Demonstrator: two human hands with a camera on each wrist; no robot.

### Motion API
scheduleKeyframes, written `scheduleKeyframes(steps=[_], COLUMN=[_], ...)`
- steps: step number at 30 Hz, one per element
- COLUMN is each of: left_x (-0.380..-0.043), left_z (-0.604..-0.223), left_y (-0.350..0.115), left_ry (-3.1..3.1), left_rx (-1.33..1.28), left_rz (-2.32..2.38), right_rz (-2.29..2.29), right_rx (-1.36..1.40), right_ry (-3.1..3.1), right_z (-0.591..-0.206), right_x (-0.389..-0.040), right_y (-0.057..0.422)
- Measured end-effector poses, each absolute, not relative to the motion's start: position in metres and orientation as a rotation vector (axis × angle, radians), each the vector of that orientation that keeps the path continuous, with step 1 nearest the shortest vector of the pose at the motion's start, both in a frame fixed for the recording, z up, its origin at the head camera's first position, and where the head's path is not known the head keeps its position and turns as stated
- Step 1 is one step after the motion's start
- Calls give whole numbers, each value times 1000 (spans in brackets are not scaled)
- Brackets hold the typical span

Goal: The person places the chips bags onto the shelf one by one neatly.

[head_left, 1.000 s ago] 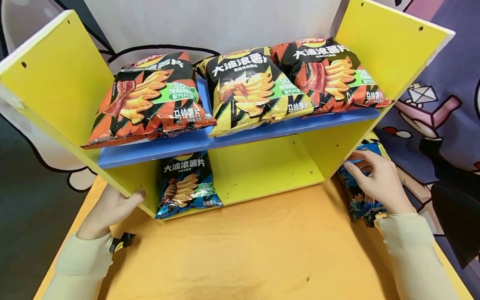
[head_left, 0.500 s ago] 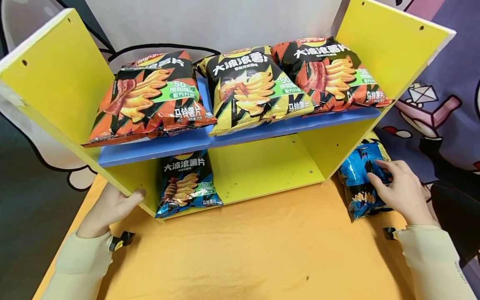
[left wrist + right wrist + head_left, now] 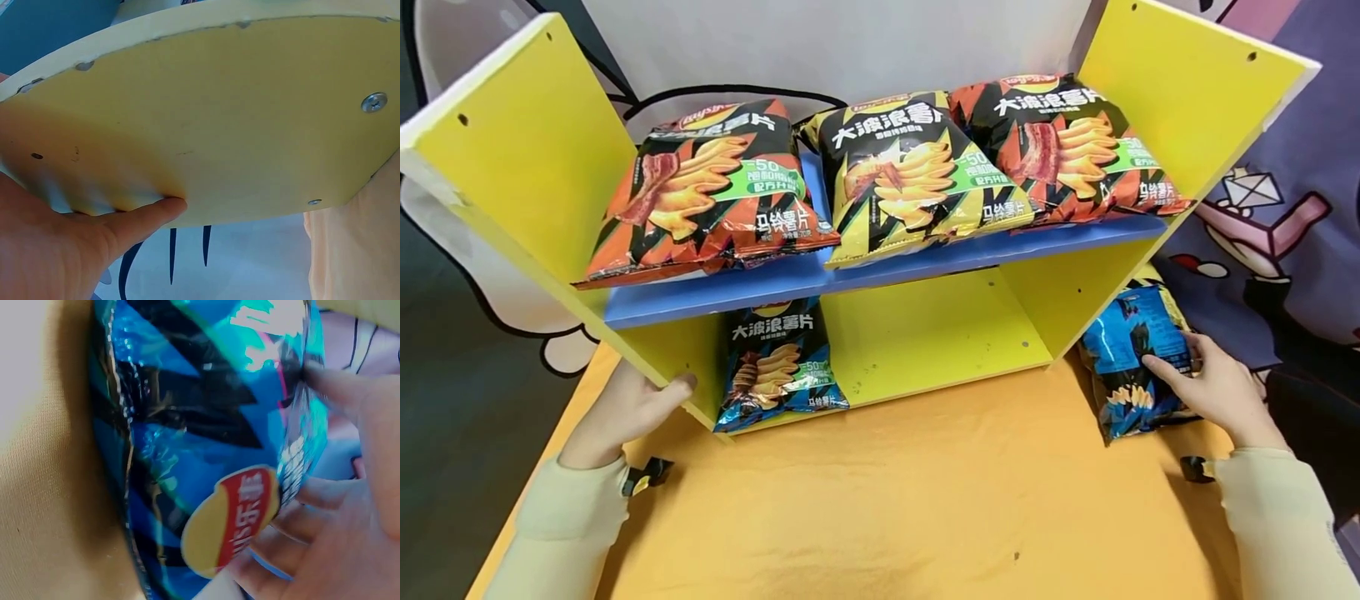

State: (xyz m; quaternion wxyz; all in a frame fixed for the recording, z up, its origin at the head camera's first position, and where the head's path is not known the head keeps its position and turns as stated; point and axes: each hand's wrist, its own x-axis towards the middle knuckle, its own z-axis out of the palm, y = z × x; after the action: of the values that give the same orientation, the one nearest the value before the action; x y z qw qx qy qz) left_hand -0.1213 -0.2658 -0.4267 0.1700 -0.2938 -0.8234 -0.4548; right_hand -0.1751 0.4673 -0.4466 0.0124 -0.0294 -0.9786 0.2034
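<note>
My left hand (image 3: 632,408) grips the left side panel of a yellow two-tier shelf (image 3: 940,333), thumb over its front edge. In the left wrist view, fingers (image 3: 150,219) lie straight against the panel's outer face. At the right, my right hand (image 3: 1221,400) holds a blue-and-black potato chip bag (image 3: 1131,350) by its right edge, thumb on the front and the other fingers behind. The right wrist view shows the bag's round logo (image 3: 231,525) close to those fingers. This bag lies on the orange-covered table, beside the shelf's right panel.
Across the blue middle board (image 3: 722,300) sit a red chip bag (image 3: 715,192), a yellow one (image 3: 917,183) and another red one (image 3: 1067,150). A blue-and-black bag (image 3: 781,362) stands at the lower left. Another yellow bag (image 3: 1148,273) shows behind the held one. Patterned cloth (image 3: 1292,275) hangs at right.
My right hand has moved right and down from the bag's upper part and now pinches its right edge. The left hand keeps its place on the shelf panel.
</note>
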Motion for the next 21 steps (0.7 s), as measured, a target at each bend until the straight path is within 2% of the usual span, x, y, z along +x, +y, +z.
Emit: scheduleKeyframes(steps=[21], left_x=[-125], left_z=[-428], left_y=[-263], left_ry=[-2332], left_rx=[-831], left_rz=[-1331], right_rz=[1233], right_rx=[-105], right_ry=[-3398], right_z=[-452], right_x=[-202], right_y=[498])
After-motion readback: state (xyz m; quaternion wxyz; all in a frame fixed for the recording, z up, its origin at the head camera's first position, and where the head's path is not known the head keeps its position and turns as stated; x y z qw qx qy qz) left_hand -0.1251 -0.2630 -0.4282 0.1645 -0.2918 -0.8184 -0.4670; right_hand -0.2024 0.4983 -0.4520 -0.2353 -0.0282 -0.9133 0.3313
